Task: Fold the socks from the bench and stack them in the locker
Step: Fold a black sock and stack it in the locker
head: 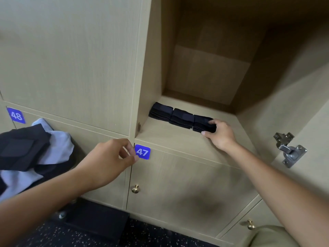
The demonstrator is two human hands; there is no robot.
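Two readable labels, both white digits on blue rounded-square tags stuck to the wood-grain locker fronts. "47" tag (142,151) sits at the top-left corner of the closed lower locker door (178,184), directly under the open locker's shelf edge; the left hand's fingertips (136,158) are right at its left edge. "48" tag (16,115) sits at the top-left corner of the neighbouring lower door at far left, just above the clothes pile. No other text, brands or signs legible.
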